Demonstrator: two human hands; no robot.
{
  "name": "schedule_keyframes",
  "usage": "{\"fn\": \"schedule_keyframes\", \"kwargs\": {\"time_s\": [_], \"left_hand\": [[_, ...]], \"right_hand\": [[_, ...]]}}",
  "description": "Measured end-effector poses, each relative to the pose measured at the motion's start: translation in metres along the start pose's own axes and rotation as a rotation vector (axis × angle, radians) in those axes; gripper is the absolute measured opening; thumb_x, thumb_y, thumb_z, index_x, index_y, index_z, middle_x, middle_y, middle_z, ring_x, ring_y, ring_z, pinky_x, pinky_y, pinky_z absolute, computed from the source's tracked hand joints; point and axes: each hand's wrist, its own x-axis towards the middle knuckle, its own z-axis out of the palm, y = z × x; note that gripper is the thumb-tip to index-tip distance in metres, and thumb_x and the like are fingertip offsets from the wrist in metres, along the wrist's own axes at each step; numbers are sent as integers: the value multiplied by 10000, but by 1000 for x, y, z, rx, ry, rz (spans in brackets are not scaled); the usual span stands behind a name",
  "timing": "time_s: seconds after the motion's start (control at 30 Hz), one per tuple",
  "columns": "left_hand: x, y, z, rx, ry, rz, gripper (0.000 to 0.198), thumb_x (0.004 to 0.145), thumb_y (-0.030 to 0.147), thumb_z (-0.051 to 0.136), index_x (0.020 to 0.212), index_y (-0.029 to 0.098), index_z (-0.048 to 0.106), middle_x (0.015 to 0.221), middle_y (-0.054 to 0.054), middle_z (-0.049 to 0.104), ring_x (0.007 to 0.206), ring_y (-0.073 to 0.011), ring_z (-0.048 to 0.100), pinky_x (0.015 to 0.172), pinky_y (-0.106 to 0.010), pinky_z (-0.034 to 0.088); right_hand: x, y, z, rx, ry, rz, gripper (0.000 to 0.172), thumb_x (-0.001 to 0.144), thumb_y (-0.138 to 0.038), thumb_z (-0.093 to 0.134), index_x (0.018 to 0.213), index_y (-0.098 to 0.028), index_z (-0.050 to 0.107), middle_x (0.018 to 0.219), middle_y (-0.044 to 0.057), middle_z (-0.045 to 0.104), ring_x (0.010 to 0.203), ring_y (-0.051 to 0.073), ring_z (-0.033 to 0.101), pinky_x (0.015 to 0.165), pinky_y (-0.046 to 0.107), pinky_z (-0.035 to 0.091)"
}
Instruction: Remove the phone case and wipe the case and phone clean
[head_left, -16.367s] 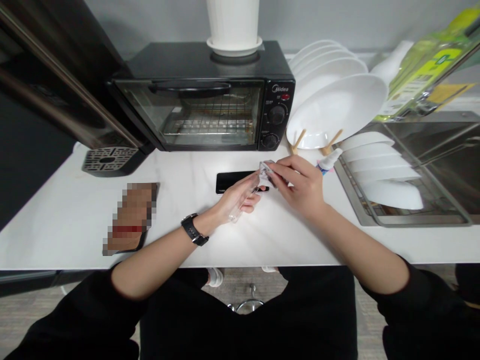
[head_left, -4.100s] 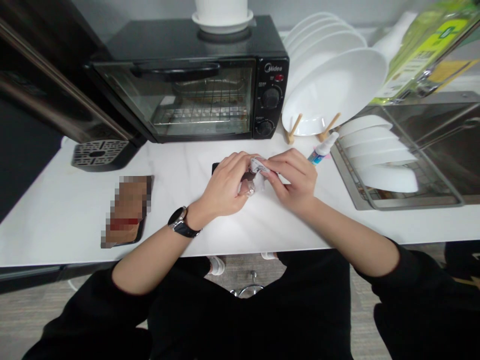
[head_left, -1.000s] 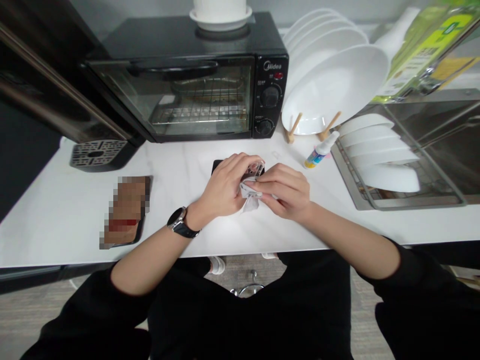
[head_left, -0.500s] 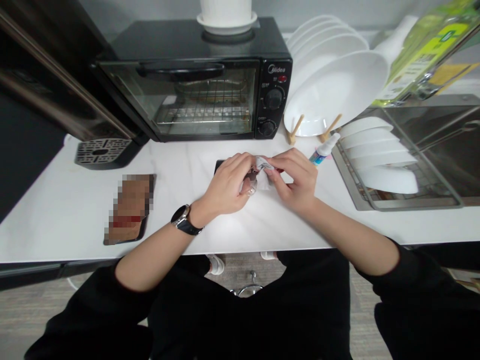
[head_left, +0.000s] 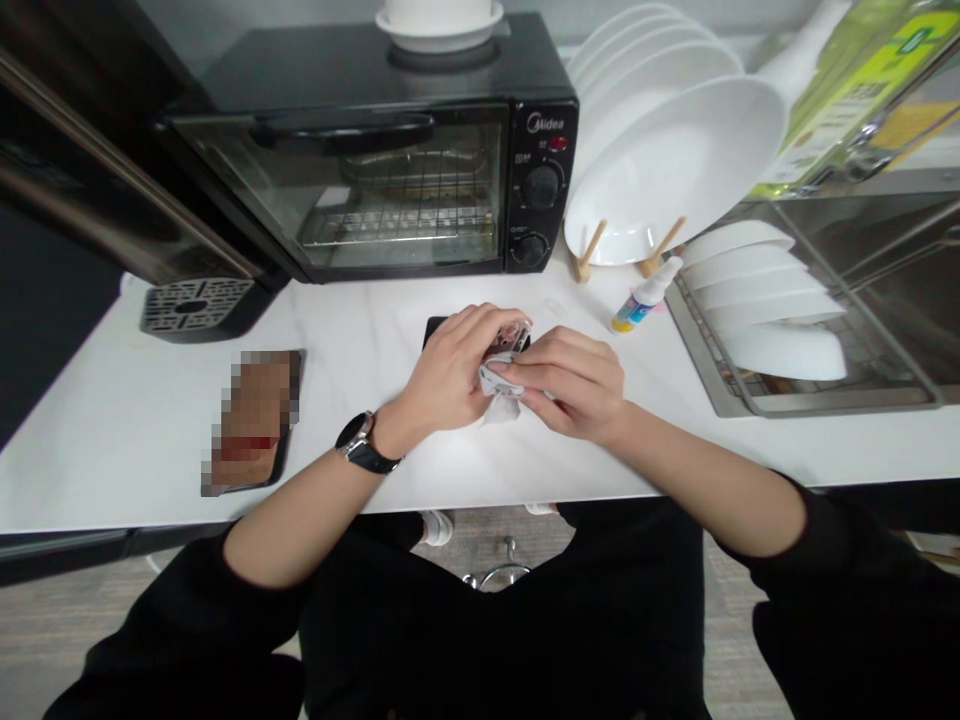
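Note:
My left hand [head_left: 450, 370], with a watch [head_left: 364, 443] on its wrist, is closed around what looks like a pair of clear-rimmed glasses [head_left: 516, 330], mostly hidden by the fingers. From the right, my right hand [head_left: 574, 380] pinches a thin white cloth with grey print [head_left: 501, 385] and presses it against the glasses. Part of the cloth hangs below the fingertips. A flat black object [head_left: 432, 328] lies on the counter under my left hand, largely covered. Beyond my right hand, a small spray bottle with a blue label [head_left: 634, 312] stands on the counter.
Behind the hands is a black toaster oven [head_left: 375, 190]. White plates [head_left: 675, 170] stand in a wooden rack, and white bowls [head_left: 780, 345] fill a wire basket over the sink at right. A phone [head_left: 255, 420] lies at left near a black drip tray [head_left: 196, 308].
My right hand has turned and shifted left and down, bringing the cloth lower across the glasses. The spray bottle shows more fully. The view has shifted slightly.

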Motion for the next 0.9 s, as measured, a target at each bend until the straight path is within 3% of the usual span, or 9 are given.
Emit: {"fn": "schedule_keyframes", "kwargs": {"time_s": [0.23, 0.43, 0.57, 0.7, 0.9], "left_hand": [[-2, -7, 3, 60, 30, 25, 401, 923, 210, 521, 1323, 210, 551, 1258, -117, 704, 1110, -279, 648, 973, -455, 530], [-3, -12, 6, 115, 25, 36, 250, 951, 262, 511, 1188, 200, 554, 1132, -136, 681, 1030, -299, 630, 905, -462, 540], [-3, -10, 5, 104, 22, 25, 293, 954, 223, 481, 1233, 193, 564, 1172, -143, 687, 1043, -293, 633, 917, -462, 542], [-2, -5, 3, 46, 0, 18, 393, 940, 218, 506, 1329, 211, 560, 1210, -111, 707, 1085, -280, 649, 956, -455, 526], [-2, -2, 2, 26, -30, 31, 391, 999, 452, 557, 1322, 231, 557, 1142, -97, 705, 997, -272, 644, 884, -423, 497]], "right_hand": [[-1, 12, -2, -82, 44, 143, 247, 1018, -225, 699, 1259, -257, 742, 954, 32, 803, 826, 191, 727, 707, 353, 577], [2, 16, -4, -139, 79, 172, 196, 1005, -201, 715, 1191, -246, 759, 903, 26, 794, 783, 182, 707, 689, 346, 548], [2, 14, -5, -143, 65, 187, 202, 1012, -217, 700, 1203, -256, 756, 899, 24, 793, 768, 185, 708, 680, 349, 549], [1, 8, -4, -55, 19, 61, 232, 1026, -242, 678, 1248, -224, 743, 921, 47, 795, 793, 192, 711, 686, 346, 586], [2, 1, -1, 19, -6, -63, 283, 1052, -265, 640, 1306, -183, 732, 914, 42, 786, 822, 187, 710, 692, 336, 617]]}}
